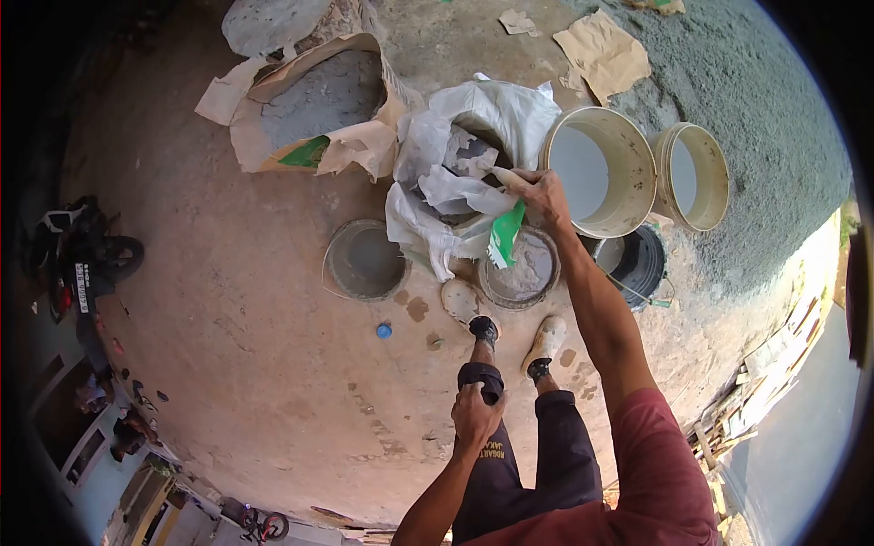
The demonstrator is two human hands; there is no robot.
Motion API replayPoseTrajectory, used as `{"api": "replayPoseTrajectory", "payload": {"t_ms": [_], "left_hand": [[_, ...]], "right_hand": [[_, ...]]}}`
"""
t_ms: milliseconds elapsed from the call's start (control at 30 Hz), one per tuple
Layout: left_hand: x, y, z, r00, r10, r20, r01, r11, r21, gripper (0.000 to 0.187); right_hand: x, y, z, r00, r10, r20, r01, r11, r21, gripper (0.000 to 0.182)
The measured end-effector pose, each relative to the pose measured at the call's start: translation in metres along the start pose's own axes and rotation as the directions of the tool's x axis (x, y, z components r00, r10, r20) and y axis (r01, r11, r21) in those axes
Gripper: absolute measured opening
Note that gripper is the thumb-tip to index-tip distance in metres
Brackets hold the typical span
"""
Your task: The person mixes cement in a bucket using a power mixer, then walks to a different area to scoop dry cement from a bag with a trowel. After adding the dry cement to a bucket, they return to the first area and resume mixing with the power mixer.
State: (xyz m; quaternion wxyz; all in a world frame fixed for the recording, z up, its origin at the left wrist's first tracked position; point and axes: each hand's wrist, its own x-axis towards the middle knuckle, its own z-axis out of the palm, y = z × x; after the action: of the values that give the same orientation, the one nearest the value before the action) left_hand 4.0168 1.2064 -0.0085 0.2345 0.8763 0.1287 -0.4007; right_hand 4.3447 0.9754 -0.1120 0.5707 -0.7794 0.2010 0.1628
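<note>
My right hand (pixel 544 194) is closed on a torn paper flap (pixel 506 178) at the mouth of a white sack (pixel 519 118). Grey powder shows partly inside that sack, behind crumpled white liner and a green-printed corner (pixel 505 235). Lower down, my left hand (pixel 478 416) is wrapped over the rolled trouser leg (pixel 482 378) at my knee. Close to my feet stand a bucket of grey wet mix (pixel 521 267) and, left of it, a bucket (pixel 365 260) holding grey liquid.
An open brown paper bag of grey powder (pixel 326 98) stands at upper left. Two pale buckets of water (pixel 628 168) (pixel 710 173) and a black bucket (pixel 642 259) are at right, beside a grey sand heap (pixel 765 118). A blue cap (pixel 384 330) lies on the ground. A motorcycle (pixel 82 259) is far left.
</note>
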Motion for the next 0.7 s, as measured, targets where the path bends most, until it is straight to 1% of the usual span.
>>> {"api": "replayPoseTrajectory", "payload": {"t_ms": [67, 100, 167, 300, 367, 433, 467, 500, 533, 567, 600, 667, 700], "left_hand": [[-0.006, 0.004, 0.003, 1.0, -0.002, -0.011, 0.002, 1.0, -0.007, 0.06], [-0.008, 0.005, 0.006, 1.0, -0.003, -0.012, 0.003, 1.0, -0.011, 0.06], [-0.012, 0.005, 0.015, 0.998, 0.014, -0.058, -0.014, 1.0, -0.008, 0.059], [-0.016, 0.01, 0.024, 0.999, -0.007, -0.044, 0.006, 1.0, -0.025, 0.062], [-0.017, 0.014, 0.028, 0.999, -0.002, -0.051, 0.0, 1.0, -0.025, 0.062], [-0.023, 0.016, 0.035, 0.999, -0.022, -0.039, 0.021, 0.999, -0.025, 0.062], [-0.023, 0.016, 0.038, 0.999, -0.007, -0.042, 0.005, 0.999, -0.045, 0.061], [-0.022, 0.015, 0.041, 0.999, 0.006, -0.05, -0.009, 0.998, -0.064, 0.061], [-0.024, 0.012, 0.043, 0.999, -0.015, -0.044, 0.012, 0.997, -0.07, 0.061], [-0.02, 0.012, 0.045, 0.994, 0.011, -0.107, -0.027, 0.987, -0.156, 0.059], [-0.012, 0.011, 0.046, 0.984, 0.036, -0.172, -0.077, 0.969, -0.235, 0.058], [0.016, -0.004, 0.049, 0.905, 0.09, -0.415, -0.277, 0.867, -0.414, 0.05], [0.035, -0.001, 0.033, 0.854, 0.103, -0.509, -0.338, 0.855, -0.394, 0.046]], "right_hand": [[-0.01, 0.002, -0.008, 0.998, -0.024, -0.06, 0.021, 0.998, -0.056, 0.038], [-0.019, -0.003, -0.014, 0.998, -0.026, -0.057, 0.023, 0.998, -0.059, 0.038], [-0.042, -0.019, -0.028, 0.999, 0.006, -0.033, -0.002, 0.994, 0.108, 0.038], [-0.073, -0.015, -0.063, 0.999, -0.032, -0.027, 0.033, 0.999, 0.043, 0.038], [-0.097, -0.02, -0.081, 0.993, -0.092, -0.071, 0.098, 0.992, 0.083, 0.04], [-0.127, -0.023, -0.104, 0.998, -0.049, -0.049, 0.051, 0.998, 0.037, 0.042], [-0.143, -0.022, -0.115, 0.999, -0.02, -0.043, 0.02, 1.0, 0.003, 0.043], [-0.158, -0.021, -0.125, 0.999, 0.03, -0.027, -0.03, 1.0, -0.004, 0.044], [-0.173, -0.018, -0.134, 0.997, 0.076, -0.015, -0.076, 0.997, -0.009, 0.045], [-0.185, -0.001, -0.137, 0.997, 0.003, -0.082, -0.001, 1.0, 0.02, 0.045], [-0.196, 0.003, -0.141, 0.997, 0.002, -0.074, -0.001, 1.0, 0.017, 0.045], [-0.222, 0.01, -0.148, 0.991, 0.115, -0.063, -0.119, 0.991, -0.063, 0.046], [-0.231, 0.02, -0.148, 0.99, 0.131, -0.057, -0.137, 0.985, -0.101, 0.046]]}}
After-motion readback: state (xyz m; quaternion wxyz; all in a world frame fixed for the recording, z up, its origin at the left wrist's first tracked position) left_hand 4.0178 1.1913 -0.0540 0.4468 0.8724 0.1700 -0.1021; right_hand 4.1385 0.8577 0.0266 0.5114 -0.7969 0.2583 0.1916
